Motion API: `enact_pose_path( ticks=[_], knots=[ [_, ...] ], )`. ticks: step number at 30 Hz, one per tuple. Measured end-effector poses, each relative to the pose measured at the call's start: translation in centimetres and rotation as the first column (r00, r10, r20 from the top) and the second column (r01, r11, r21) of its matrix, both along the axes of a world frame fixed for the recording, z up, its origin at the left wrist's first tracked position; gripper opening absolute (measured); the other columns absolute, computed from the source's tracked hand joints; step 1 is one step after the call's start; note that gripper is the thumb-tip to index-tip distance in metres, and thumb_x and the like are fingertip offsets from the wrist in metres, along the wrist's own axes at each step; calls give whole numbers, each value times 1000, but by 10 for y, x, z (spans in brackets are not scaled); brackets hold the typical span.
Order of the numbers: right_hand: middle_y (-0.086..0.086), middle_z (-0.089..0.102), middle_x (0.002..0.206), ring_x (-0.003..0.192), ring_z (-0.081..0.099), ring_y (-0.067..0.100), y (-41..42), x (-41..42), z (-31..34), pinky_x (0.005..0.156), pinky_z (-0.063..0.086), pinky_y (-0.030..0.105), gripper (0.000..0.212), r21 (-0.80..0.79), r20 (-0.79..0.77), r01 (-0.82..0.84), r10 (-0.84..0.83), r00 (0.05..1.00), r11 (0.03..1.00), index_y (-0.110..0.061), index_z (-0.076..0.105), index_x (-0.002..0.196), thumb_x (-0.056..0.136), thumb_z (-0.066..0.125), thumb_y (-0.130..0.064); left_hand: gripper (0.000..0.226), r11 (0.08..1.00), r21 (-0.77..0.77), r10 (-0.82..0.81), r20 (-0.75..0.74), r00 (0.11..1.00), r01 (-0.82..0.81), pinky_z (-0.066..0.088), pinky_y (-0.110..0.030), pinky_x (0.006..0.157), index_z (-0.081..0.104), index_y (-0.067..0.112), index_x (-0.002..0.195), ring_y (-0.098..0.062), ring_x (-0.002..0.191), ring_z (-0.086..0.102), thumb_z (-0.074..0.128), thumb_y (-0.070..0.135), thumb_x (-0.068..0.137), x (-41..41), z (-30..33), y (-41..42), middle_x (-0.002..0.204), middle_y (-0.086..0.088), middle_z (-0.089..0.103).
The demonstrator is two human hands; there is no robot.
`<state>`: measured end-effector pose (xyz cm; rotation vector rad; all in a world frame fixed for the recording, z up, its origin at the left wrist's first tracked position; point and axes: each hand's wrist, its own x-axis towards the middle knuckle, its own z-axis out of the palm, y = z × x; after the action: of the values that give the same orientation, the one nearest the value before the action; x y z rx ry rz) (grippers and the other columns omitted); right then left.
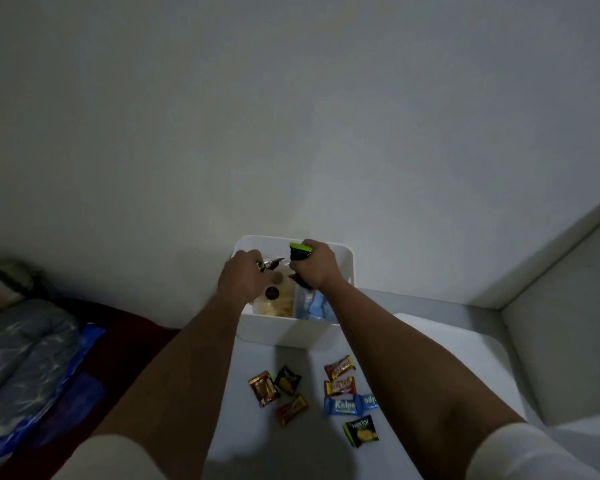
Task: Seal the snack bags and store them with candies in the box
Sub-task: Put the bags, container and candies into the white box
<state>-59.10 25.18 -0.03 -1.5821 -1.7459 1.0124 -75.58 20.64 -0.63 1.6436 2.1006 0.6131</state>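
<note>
Hovering over the white box (pixel 293 329), wrapped candies are gripped in the left hand (pixel 245 277) and right hand (pixel 314 265), apparently for dropping in, with nine candies (pixel 340 405) left nearer on the table.

White box (pixel 293 332) is sitting open at the table's far edge, holding a clear snack bag (pixel 276 301) of pale chips and a blue-white bag (pixel 313 306). Eight wrapped candies are lying loose in front: brown (pixel 264 388), black-yellow (pixel 287 380), orange (pixel 291 409), two red-yellow (pixel 338 368), two blue (pixel 340 406), black-green (pixel 360 431).
</note>
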Motion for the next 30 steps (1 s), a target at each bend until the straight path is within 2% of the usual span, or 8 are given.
enact_pose_path(
  ticks=[6, 9, 12, 15, 18, 23, 27, 30],
  knots=[
    [6, 72, 95, 88, 69, 24, 23, -40, -59, 85, 59, 36, 26, -277, 71, -82, 105, 992, 957, -14, 70, 99, 77, 83, -17, 16, 957, -277, -54, 111, 992, 83, 47, -29, 75, 71, 13, 94, -19, 88, 62, 70, 28, 88, -35, -44, 35, 87, 1, 65],
    [4, 65, 93, 79, 62, 15, 25, -35, -54, 60, 54, 16, 31, -429, -7, -159, 173, 985, 889, -8, 68, 117, 87, 74, -5, 15, 919, -354, -129, 138, 982, 170, 48, -34, 97, 69, 15, 82, -24, 101, 65, 61, 26, 88, -41, -52, 46, 95, -4, 69],
    [8, 67, 92, 78, 63, 17, 35, -20, -47, 65, 58, 28, 27, -430, -11, -92, 96, 995, 898, -8, 70, 113, 87, 72, -2, 52, 916, -377, -46, 238, 970, 136, 51, -41, 101, 65, 15, 114, -30, 106, 67, 62, 44, 72, -41, -48, 48, 112, -9, 70],
    [9, 73, 89, 74, 69, 22, 41, 11, -50, 76, 63, 48, 16, -230, -31, 33, -41, 999, 973, -21, 72, 96, 88, 69, -7, 53, 973, -228, 48, 306, 951, 24, 54, -33, 86, 65, 25, 109, -21, 88, 68, 58, 55, 67, -26, -38, 37, 97, 1, 72],
    [1, 75, 83, 75, 73, 21, 19, 59, -53, 76, 62, 41, 17, 15, -59, 254, -253, 966, 967, -28, 72, 94, 85, 63, -17, 8, 997, 79, -29, 380, 924, -1, 52, -28, 76, 68, 26, 97, -8, 78, 67, 61, 29, 92, 0, -43, 5, 86, 10, 72],
    [-3, 70, 79, 74, 67, 16, -67, 142, -80, 74, 56, 34, 15, 70, -112, 598, -589, 800, 799, -22, 70, 94, 89, 58, -15, 10, 916, 304, -321, 164, 933, 262, 52, -27, 69, 63, 25, 95, -5, 80, 59, 59, 34, 94, 29, -106, -112, 86, 14, 61],
    [-4, 69, 83, 78, 64, 19, -135, 181, -130, 77, 56, 41, 14, 52, 85, 489, -492, 867, 871, -24, 68, 96, 89, 60, -15, 62, 937, 86, -335, -53, 941, 339, 51, -43, 95, 60, 20, 127, -27, 121, 56, 59, 62, 82, 29, -171, -169, 131, 1, 57],
    [-2, 65, 105, 97, 60, 22, -177, 187, -179, 82, 53, 42, 22, 93, 303, 253, -269, 914, 963, -25, 64, 112, 90, 62, -25, 116, 962, -181, -232, -141, 963, 205, 24, -59, 117, 24, 29, 157, -35, 153, 16, 64, 85, 64, 34, -203, -173, 166, -9, 20]
  ],
)
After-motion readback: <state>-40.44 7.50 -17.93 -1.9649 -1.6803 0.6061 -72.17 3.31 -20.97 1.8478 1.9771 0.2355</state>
